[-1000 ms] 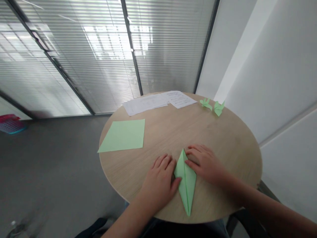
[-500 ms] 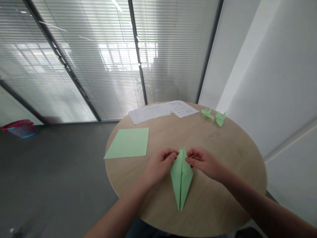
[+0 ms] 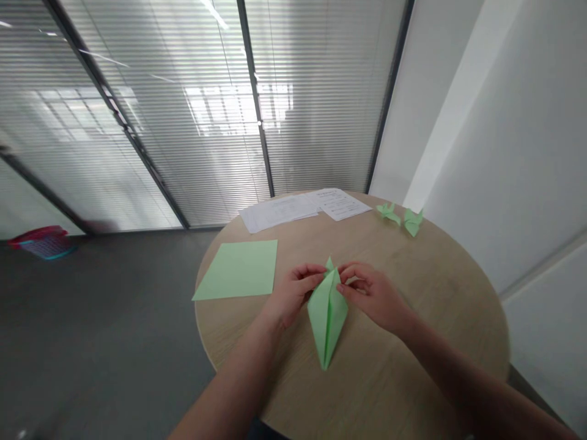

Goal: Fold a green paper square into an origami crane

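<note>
The left hand (image 3: 297,292) and right hand (image 3: 370,293) pinch the far end of a pale-green, kite-shaped piece of folded paper (image 3: 327,318) from either side, over a round, light-wood tabletop (image 3: 422,275). Left of them lies a flat pale-green paper sheet (image 3: 241,269); farther back are white printed paper sheets (image 3: 284,211) and, to their right, two small pale-green folded-paper figures (image 3: 413,223).

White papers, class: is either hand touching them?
No, the left hand and right hand both hold the folded green paper, while the white papers lie beyond them.
</note>
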The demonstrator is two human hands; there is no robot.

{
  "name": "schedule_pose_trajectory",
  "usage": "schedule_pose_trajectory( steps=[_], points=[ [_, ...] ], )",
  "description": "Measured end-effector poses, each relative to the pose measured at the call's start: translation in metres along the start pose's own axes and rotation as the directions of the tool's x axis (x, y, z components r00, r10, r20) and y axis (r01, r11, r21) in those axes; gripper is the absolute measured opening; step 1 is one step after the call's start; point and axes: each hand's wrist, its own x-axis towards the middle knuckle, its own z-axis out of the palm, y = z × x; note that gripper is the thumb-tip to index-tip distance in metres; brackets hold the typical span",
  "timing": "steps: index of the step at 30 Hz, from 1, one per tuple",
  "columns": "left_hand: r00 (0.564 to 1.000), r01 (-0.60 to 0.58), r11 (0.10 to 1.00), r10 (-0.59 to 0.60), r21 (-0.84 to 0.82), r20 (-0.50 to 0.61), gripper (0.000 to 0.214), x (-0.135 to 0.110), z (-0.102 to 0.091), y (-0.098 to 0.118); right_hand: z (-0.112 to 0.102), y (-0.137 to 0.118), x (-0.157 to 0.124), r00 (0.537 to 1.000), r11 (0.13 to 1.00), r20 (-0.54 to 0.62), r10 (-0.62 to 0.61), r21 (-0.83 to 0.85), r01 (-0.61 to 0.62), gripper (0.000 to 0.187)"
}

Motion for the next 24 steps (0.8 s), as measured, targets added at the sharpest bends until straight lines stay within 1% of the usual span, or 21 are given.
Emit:
schedule_pose_trajectory(
  steps=[2,4,8,10,12,15,17,20,24],
  points=[
    [1.000,-0.024,0.999,0.024,0.041,-0.002,0.037,0.000,0.001,-0.003,0.003,0.000,-0.003,0.999,1.000,-0.027,-0.024,-0.021,0.023,0.012],
    [0.998,-0.057,0.993,0.059,0.103,-0.010,0.030,-0.001,0.004,-0.005,0.005,0.002,-0.004,0.999,1.000,-0.047,-0.007,0.006,0.008,0.012],
    [0.993,-0.113,0.976,0.119,0.186,-0.017,0.021,-0.004,0.010,-0.008,0.008,0.009,-0.004,0.994,0.987,-0.007,0.107,0.125,-0.105,0.014],
    [0.989,-0.123,0.968,0.139,0.219,-0.059,0.021,-0.005,0.012,-0.008,0.009,0.013,-0.002,0.989,0.977,0.001,0.150,0.155,-0.148,0.017],
    [0.981,-0.142,0.957,0.170,0.252,-0.095,0.026,-0.007,0.012,-0.008,0.010,0.015,-0.001,0.986,0.971,-0.014,0.169,0.174,-0.164,0.018],
    [0.973,-0.191,0.935,0.221,0.297,-0.070,0.035,-0.006,0.012,-0.007,0.011,0.014,-0.001,0.981,0.962,-0.008,0.193,0.198,-0.187,0.018],
    [0.967,-0.221,0.925,0.249,0.310,-0.056,0.036,-0.004,0.011,-0.008,0.012,0.011,-0.001,0.980,0.958,0.001,0.200,0.208,-0.196,0.018],
    [0.958,-0.242,0.928,0.274,0.283,-0.080,0.032,-0.001,0.011,-0.010,0.014,0.008,-0.002,0.978,0.955,0.002,0.207,0.218,-0.202,0.019],
    [0.953,-0.254,0.937,0.285,0.242,-0.104,0.029,-0.002,0.014,-0.009,0.016,0.004,-0.002,0.970,0.928,-0.013,0.242,0.295,-0.227,0.027]
  ],
)
